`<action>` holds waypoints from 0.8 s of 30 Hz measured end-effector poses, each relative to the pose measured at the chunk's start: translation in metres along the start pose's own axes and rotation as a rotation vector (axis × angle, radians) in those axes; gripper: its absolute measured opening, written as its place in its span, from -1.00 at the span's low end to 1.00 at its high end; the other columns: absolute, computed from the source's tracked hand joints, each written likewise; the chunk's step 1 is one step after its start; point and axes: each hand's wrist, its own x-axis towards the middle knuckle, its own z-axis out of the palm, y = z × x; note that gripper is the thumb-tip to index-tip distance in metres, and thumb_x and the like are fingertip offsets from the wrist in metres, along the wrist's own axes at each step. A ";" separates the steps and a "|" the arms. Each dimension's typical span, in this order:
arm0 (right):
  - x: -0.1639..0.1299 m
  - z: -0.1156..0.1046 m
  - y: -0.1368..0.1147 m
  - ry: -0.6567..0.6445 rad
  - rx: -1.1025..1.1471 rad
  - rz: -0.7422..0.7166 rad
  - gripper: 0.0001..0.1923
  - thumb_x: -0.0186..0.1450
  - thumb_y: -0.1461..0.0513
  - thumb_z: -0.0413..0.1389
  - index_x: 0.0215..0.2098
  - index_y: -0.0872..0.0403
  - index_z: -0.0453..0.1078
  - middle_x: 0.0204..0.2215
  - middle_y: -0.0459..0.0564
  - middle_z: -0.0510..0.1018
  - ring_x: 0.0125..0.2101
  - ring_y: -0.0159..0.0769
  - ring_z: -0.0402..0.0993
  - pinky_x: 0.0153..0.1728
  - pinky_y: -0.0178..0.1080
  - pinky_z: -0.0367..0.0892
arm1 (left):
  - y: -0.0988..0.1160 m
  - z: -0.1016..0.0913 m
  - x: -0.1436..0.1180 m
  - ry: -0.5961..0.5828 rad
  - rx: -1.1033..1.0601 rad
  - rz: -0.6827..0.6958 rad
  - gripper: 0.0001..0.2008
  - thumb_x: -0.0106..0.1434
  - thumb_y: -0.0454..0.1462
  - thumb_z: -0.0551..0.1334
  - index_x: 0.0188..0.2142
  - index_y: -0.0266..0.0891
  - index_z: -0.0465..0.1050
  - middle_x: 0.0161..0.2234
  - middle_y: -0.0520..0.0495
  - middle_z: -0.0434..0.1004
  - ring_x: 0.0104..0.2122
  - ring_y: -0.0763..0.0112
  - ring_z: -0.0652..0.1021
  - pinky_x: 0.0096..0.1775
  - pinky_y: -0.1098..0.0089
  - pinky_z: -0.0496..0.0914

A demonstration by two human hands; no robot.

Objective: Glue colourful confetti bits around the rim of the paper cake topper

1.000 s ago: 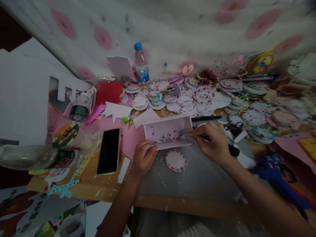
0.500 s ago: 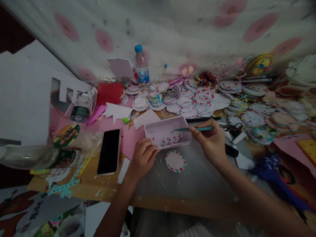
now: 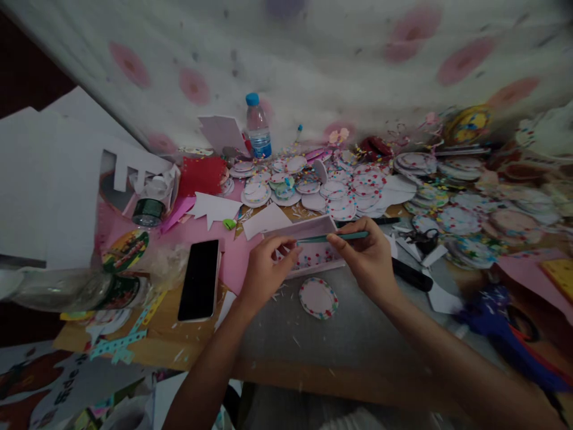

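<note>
Teal slim tweezers (image 3: pixel 333 237) sit pinched in the right hand (image 3: pixel 364 263), tips meeting the left hand (image 3: pixel 264 272) fingertips above the shallow pink cardboard tray (image 3: pixel 313 251) near the worktop's front edge; its grip looks narrow, seemingly feeding a tiny bead next.

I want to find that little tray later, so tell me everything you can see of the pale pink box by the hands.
The shallow pale pink rectangular box looks like card, open-topped with low walls. Small coloured bits lie scattered inside. It rests on the cluttered table, tilted slightly, behind a round dotted-edge paper disc. The left hand is at its near left edge; the right hand holds teal tweezers above it.
</note>
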 end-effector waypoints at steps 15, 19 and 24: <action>0.001 -0.013 0.002 0.070 0.073 0.026 -0.69 0.04 0.14 0.33 -0.46 0.01 0.26 -0.53 -0.15 0.45 -0.51 -0.38 0.37 -0.51 -0.31 0.26 | 0.002 0.000 -0.001 -0.078 -0.275 -0.232 -0.83 0.16 -0.21 0.28 -0.33 -0.27 0.57 -0.40 -0.06 0.62 -0.38 0.41 0.53 -0.32 0.45 0.38; -0.002 -0.013 -0.001 0.018 0.041 -0.019 -0.71 0.07 0.15 0.32 -0.46 0.01 0.27 -0.51 -0.14 0.45 -0.47 -0.36 0.41 -0.46 -0.29 0.31 | 0.006 0.000 0.000 -0.119 -0.289 -0.244 -0.85 0.16 -0.22 0.27 -0.37 -0.28 0.55 -0.44 -0.04 0.60 -0.40 0.42 0.53 -0.33 0.47 0.38; -0.004 -0.013 -0.003 -0.018 0.003 -0.079 -0.72 0.08 0.16 0.32 -0.45 0.01 0.28 -0.50 -0.14 0.42 -0.45 -0.35 0.41 -0.46 -0.30 0.31 | 0.009 0.000 0.000 -0.176 -0.272 -0.236 -0.84 0.18 -0.22 0.26 -0.40 -0.28 0.54 -0.46 -0.03 0.57 -0.40 0.41 0.53 -0.35 0.47 0.37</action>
